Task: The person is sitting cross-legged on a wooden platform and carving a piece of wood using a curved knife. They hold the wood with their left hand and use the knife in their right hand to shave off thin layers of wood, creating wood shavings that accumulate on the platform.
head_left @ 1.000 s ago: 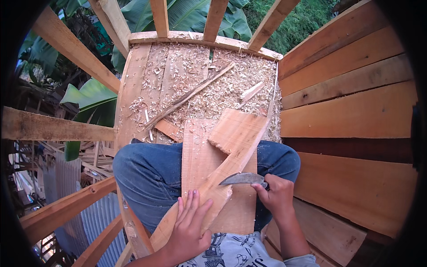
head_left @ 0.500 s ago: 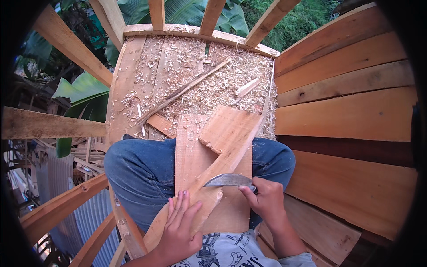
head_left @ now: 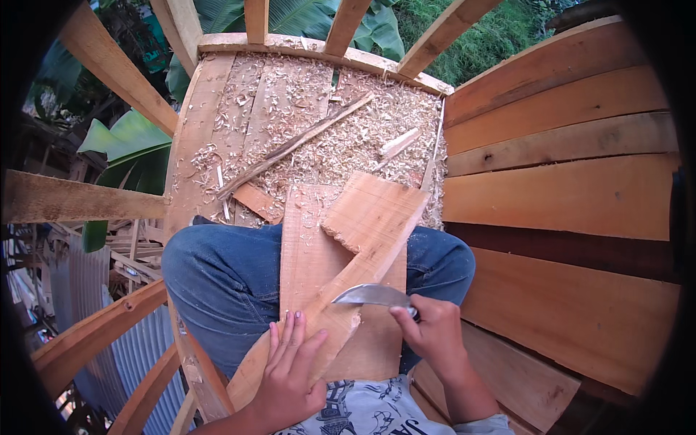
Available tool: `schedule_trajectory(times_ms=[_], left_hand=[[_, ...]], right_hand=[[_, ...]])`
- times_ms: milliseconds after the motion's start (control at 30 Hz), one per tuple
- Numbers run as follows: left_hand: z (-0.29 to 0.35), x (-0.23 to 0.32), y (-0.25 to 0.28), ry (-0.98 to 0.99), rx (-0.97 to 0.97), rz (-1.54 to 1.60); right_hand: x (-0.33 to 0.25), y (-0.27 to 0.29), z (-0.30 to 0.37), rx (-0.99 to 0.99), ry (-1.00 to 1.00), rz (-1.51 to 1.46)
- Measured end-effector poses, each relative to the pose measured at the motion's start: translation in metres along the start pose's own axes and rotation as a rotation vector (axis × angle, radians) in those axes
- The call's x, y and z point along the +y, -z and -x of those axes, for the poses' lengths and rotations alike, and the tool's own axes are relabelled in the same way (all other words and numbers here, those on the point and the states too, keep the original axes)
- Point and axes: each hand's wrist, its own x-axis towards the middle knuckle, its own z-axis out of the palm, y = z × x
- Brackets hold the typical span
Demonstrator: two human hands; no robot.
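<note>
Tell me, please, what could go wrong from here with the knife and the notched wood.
The curved knife in the right hand points its tip toward the left hand, so a slip might cut it. The notched wood, pressed only by that flat left hand, could perhaps shift on the board beneath it.

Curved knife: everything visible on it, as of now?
The knife has a grey, metallic-looking blade, its back bowed upward in the picture, tapering to a point at the left. Only a short dark bit of handle shows; the right hand's grip hides the rest. It lies roughly crosswise, tip over the angled wooden board; whether blade and wood touch is unclear.
</note>
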Motion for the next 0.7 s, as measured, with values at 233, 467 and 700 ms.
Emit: schedule_trajectory(times_ms=[233, 467, 700], left_hand=[[0.001, 0.000, 0.000, 0.003, -0.001, -0.015], [0.002, -0.001, -0.001, -0.010, 0.002, -0.023], [0.001, -0.002, -0.003, -0.011, -0.011, -0.044]], right_hand=[[0.033, -0.006, -0.024, 0.129, -0.054, 0.099], [0.044, 0.034, -0.019, 0.114, -0.303, -0.076], [0.015, -0.012, -0.011, 0.015, 0.071, 0.086]])
